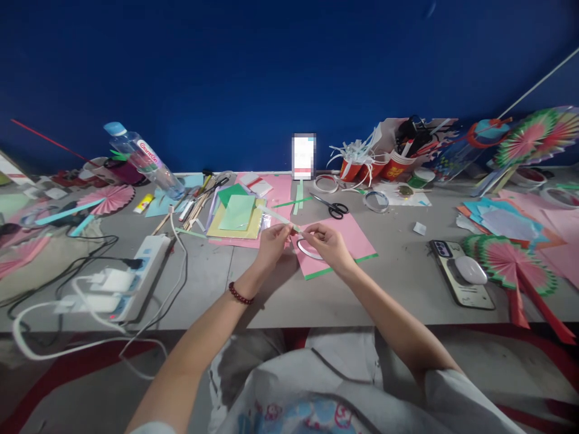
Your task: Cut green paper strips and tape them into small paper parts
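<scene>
Cut off by the left edge, a pink pleated fan (22,256) lies behind tangled cables; plugs hide part of the power strip (147,268). The left hand (274,242) pinches a pale paper strip (277,215), thumb to fingers, above the table. The right hand (330,244) pinches its near end, fingertips covering it, so any fold is unreadable; below, that hand partly hides a white ring (309,249) on a pink sheet (355,238). Farther right, a rounded white device (471,269) covers part of a phone (473,296)
</scene>
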The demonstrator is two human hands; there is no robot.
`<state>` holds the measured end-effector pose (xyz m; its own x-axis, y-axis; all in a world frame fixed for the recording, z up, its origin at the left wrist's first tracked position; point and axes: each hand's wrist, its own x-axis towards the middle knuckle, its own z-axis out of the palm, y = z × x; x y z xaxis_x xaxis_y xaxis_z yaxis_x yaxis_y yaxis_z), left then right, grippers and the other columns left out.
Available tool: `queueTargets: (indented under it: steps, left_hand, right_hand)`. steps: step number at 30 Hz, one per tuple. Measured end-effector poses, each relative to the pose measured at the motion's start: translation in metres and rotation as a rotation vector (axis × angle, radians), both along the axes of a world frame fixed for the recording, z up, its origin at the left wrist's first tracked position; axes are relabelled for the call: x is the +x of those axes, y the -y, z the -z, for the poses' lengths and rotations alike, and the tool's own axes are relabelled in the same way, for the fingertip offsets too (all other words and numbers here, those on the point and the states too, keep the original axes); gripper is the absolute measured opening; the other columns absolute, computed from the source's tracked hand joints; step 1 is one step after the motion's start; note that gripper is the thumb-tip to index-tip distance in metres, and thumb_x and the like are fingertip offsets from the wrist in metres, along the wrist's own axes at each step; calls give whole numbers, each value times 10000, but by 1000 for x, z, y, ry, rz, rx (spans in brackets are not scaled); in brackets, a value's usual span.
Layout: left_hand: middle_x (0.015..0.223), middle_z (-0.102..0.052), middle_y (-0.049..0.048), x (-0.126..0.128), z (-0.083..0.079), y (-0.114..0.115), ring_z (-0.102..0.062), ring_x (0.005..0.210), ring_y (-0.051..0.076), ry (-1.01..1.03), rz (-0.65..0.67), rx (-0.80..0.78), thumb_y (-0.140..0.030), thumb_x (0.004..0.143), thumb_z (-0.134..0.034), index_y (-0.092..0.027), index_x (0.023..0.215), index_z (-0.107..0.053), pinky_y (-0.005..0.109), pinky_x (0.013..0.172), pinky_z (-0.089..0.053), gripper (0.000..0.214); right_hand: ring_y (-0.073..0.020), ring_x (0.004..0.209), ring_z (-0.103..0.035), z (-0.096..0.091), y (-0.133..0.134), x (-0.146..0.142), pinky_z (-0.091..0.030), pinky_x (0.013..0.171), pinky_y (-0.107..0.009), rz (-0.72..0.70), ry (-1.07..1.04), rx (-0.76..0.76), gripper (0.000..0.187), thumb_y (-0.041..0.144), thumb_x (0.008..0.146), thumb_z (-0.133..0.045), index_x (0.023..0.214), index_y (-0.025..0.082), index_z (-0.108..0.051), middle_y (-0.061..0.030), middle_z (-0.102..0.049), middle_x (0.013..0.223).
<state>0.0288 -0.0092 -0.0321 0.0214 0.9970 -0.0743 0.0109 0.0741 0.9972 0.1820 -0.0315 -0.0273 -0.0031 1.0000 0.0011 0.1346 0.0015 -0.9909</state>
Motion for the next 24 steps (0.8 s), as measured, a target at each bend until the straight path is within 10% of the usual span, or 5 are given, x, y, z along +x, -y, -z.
queueTargets:
  steps: [24]
  left_hand:
    - [543,-528,-3,6,0,10,-455,541,107,12,24,97,-435,800,-647,-174,567,-640,261,563,-377,350]
  right_hand:
    - [-83,486,-246,-1,3,-1,-205,474,-247,93,142,-8,347,517,731,-673,695,177,-617,79,-285,498]
